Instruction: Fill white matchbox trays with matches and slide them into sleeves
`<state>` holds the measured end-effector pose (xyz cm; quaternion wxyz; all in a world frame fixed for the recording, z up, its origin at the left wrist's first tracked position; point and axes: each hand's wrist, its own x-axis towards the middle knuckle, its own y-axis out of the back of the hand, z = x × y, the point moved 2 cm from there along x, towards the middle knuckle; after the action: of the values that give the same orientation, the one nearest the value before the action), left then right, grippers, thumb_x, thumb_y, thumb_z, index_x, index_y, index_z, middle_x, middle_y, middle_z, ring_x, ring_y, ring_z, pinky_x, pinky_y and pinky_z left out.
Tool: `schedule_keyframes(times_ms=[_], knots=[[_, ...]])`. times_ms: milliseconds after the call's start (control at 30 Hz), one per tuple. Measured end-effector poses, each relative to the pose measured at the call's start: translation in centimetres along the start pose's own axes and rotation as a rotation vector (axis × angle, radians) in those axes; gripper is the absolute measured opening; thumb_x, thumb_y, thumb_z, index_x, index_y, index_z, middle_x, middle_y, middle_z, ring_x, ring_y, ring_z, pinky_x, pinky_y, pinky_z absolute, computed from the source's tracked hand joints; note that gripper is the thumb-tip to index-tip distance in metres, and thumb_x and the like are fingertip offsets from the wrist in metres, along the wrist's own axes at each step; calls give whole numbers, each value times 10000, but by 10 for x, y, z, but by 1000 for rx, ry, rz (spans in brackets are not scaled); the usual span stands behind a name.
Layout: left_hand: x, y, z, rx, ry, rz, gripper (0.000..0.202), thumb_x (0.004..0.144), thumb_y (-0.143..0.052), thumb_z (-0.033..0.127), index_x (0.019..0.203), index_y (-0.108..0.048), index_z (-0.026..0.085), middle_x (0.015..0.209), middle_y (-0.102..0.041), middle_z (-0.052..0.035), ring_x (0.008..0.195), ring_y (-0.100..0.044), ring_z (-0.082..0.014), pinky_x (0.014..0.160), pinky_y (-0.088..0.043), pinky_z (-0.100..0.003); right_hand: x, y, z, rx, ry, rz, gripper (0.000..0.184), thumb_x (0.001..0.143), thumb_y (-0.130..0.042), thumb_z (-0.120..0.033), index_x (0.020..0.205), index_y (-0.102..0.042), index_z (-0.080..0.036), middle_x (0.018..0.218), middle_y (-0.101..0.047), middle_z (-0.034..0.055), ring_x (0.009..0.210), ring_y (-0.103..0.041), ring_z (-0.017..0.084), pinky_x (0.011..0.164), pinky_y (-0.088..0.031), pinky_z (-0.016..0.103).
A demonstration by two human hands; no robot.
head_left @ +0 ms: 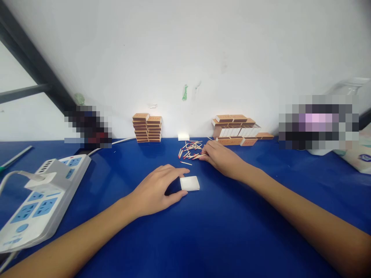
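Observation:
My left hand (pixel 160 189) rests on the blue table with thumb and index finger apart, on either side of a small white matchbox tray (pixel 190 183). The thumb lies close against the tray's near edge; a small gap shows at the index fingertip. Beyond it, loose red-tipped matches (pixel 191 147) lie in a scattered pile, one match (pixel 186 163) apart on the near side. At the pile's right edge my right hand (pixel 222 157) has its fingertips pinched together on matches; how many is hidden. A second white tray (pixel 183 137) lies behind the pile by the wall.
Stacked matchboxes (pixel 147 129) stand against the wall at left. More matchboxes (pixel 232 131), some with white sides showing, are piled at right. A white power strip (pixel 55 208) with a plugged cable lies at far left. A tissue pack (pixel 358 150) sits at far right.

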<state>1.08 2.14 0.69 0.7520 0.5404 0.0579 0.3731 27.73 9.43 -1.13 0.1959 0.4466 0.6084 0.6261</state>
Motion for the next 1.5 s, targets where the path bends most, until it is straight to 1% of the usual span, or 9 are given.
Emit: schedule_keyframes(times_ms=[267, 600, 767, 967, 1067, 1167, 1333, 1400, 1500], knots=[[0, 0, -1, 4, 1, 18, 489, 977, -686, 349, 1430, -525, 259, 1277, -709, -74, 1143, -667, -253, 1034, -533, -456, -4, -1, -3, 55, -5, -8, 187, 1056, -517, -333, 932, -571, -203, 1016, -627, 111, 937, -596, 251, 829, -495, 374], [-1, 0, 0, 16, 15, 4, 462, 985, -674, 375, 1408, -533, 253, 1310, -705, -79, 1177, -665, -261, 1066, -524, -486, -8, -5, -8, -127, 96, 4, 297, 1107, -386, -318, 878, -534, -199, 964, -609, 135, 866, -551, 257, 823, -456, 395], [-1, 0, 0, 17, 29, 6, 483, 980, -676, 379, 1423, -528, 259, 1311, -707, -82, 1178, -672, -272, 1075, -523, -514, -9, 2, -9, -49, 62, 23, 312, 1107, -380, -332, 875, -544, -203, 973, -612, 125, 878, -556, 255, 838, -459, 408], [-1, -1, -1, 19, 44, 25, 560, 976, -686, 388, 1482, -480, 264, 1360, -697, -87, 1259, -655, -287, 1146, -476, -556, -14, 20, -14, 67, 10, 133, 277, 1100, -389, -355, 960, -574, -203, 1000, -617, 121, 931, -553, 266, 838, -469, 422], [-1, -1, -1, 21, 61, 43, 585, 969, -697, 382, 1495, -469, 266, 1319, -718, -84, 1266, -658, -289, 1164, -462, -562, -16, 32, -24, 127, -18, 153, 256, 1095, -428, -368, 940, -561, -214, 984, -624, 104, 924, -561, 254, 831, -471, 408], [0, 0, -1, 4, 69, 51, 597, 955, -712, 372, 1493, -474, 266, 1301, -723, -81, 1241, -665, -288, 1118, -504, -536, -18, 39, -43, 230, -22, 151, 220, 1087, -474, -358, 940, -556, -217, 963, -632, 82, 908, -581, 234, 806, -481, 373], [1, -1, 0, -54, 67, 68, 646, 937, -741, 345, 1509, -447, 282, 1260, -738, -55, 1196, -671, -263, 1064, -535, -487, -24, 29, -78, 252, 65, 64, 178, 1077, -506, -281, 924, -569, -215, 978, -665, 82, 921, -606, 235, 805, -496, 362], [1, -1, 0, -55, 70, 61, 651, 932, -749, 341, 1506, -446, 280, 1266, -733, -54, 1191, -669, -259, 1059, -536, -486, -26, 24, -82, 237, 99, 26, 156, 1065, -533, -268, 926, -576, -212, 995, -676, 86, 936, -614, 241, 813, -502, 370], [1, -1, -1, -57, 68, 60, 646, 936, -744, 358, 1504, -448, 274, 1268, -731, -62, 1192, -667, -265, 1055, -538, -493, -27, 25, -77, 267, 89, -4, 103, 1045, -580, -301, 1028, -608, -203, 1077, -677, 101, 966, -630, 238, 812, -511, 369]])
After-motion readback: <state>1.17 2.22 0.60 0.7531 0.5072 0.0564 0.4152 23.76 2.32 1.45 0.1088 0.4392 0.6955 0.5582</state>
